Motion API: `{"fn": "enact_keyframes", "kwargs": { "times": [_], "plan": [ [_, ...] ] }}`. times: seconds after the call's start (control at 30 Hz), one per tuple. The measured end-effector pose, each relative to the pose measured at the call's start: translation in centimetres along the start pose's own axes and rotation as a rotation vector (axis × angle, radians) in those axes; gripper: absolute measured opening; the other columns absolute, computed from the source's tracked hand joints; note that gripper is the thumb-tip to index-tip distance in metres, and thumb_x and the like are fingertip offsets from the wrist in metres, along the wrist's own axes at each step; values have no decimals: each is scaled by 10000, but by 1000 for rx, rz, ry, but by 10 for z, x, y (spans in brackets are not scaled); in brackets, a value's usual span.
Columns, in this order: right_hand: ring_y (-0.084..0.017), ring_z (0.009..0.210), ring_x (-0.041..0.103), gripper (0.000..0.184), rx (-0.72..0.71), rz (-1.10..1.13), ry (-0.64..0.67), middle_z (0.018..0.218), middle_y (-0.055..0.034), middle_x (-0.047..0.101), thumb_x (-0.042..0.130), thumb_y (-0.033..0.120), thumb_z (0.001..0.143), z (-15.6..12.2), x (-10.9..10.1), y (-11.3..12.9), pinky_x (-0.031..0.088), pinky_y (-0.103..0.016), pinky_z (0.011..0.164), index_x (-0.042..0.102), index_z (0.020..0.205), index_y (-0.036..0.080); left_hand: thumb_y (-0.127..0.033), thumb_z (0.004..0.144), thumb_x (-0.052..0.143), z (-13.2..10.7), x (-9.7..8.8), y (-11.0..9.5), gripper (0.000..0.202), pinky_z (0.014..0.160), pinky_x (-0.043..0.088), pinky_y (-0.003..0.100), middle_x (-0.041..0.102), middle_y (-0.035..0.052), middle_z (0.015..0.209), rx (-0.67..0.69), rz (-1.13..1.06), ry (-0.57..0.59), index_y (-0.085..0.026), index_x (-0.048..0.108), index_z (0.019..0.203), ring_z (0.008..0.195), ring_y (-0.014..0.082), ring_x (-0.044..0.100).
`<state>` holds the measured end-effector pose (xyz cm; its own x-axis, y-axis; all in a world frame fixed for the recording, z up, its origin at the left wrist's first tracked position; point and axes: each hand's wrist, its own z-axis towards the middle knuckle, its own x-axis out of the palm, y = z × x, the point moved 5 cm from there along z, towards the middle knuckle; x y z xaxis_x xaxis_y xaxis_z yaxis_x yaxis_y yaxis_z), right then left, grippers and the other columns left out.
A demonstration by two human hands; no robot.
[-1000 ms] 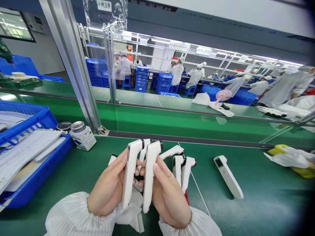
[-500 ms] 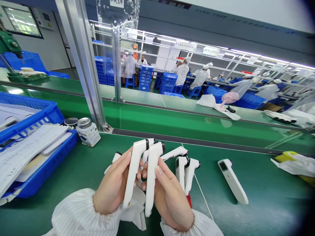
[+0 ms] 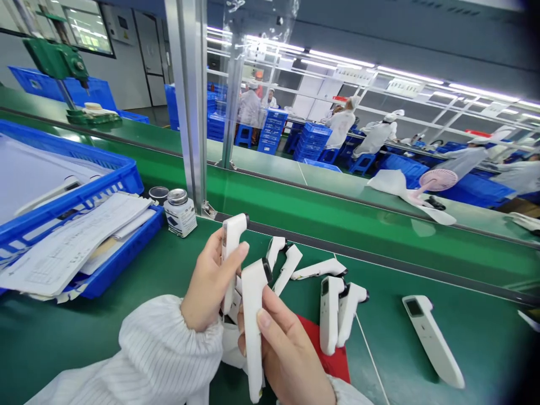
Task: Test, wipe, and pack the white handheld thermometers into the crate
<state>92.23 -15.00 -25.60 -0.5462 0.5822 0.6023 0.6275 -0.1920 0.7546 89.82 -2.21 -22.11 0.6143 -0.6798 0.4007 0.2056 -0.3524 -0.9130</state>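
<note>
My left hand [image 3: 207,281] is closed around a white infrared thermometer [image 3: 230,242], held upright with its black-tipped head to the right. My right hand [image 3: 291,349] grips a second white thermometer [image 3: 252,315] by its handle, thumb on the side, nearer to me and lower. Behind them several more white thermometers lie on the green table, among them a leaning pair [image 3: 291,264] and one lying flat [image 3: 318,269]. Two others [image 3: 330,315] rest side by side on a red cloth or sheet [image 3: 341,365]. A single thermometer [image 3: 434,340] with a dark screen lies at the right.
At the left stand blue baskets [image 3: 113,267] with papers [image 3: 76,242] in them. A white bottle with a metal lid [image 3: 180,212] is beside a metal post [image 3: 192,112]. Beyond the ledge are a pink fan [image 3: 439,180], a green drill press [image 3: 59,62] and seated co-workers in white.
The two thermometers have moved apart: my left hand's is raised and turned, my right hand's is lower. The view has swung left, and more of the red sheet shows.
</note>
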Motion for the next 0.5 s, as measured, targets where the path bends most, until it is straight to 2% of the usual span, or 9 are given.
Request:
{"fn": "enact_keyframes", "kwargs": {
  "times": [0.07, 0.17, 0.3, 0.5],
  "plan": [
    [-139, 644, 462, 358, -19, 5, 16, 757, -32, 567, 680, 331, 813, 2, -2, 0, 407, -257, 537, 629, 1154, 237, -467, 847, 604, 3, -3, 1, 307, 490, 360, 172, 467, -33, 642, -61, -97, -1, -201, 564, 994, 540, 76, 406],
    [-136, 681, 449, 297, -58, 9, 59, 809, -43, 550, 622, 351, 858, 4, -3, 9, 399, -258, 566, 629, 1124, 218, -536, 895, 472, 1, 2, 3, 385, 482, 347, 185, 467, -7, 617, -188, -208, 73, -164, 557, 850, 529, 85, 385],
    [-144, 725, 431, 270, -105, 10, 78, 863, -53, 523, 541, 360, 904, 4, -3, 25, 401, -272, 604, 624, 1111, 207, -563, 926, 352, -8, 18, 7, 458, 495, 375, 213, 477, 8, 674, -292, -315, 211, -163, 569, 872, 534, 98, 400],
    [-168, 779, 442, 279, -186, 11, 87, 869, -64, 505, 482, 369, 924, 5, -6, 36, 415, -291, 637, 631, 1060, 176, -557, 948, 268, -15, 29, 12, 519, 514, 413, 217, 512, 30, 729, -312, -381, 312, -153, 593, 973, 572, 111, 456]
  ]
}}
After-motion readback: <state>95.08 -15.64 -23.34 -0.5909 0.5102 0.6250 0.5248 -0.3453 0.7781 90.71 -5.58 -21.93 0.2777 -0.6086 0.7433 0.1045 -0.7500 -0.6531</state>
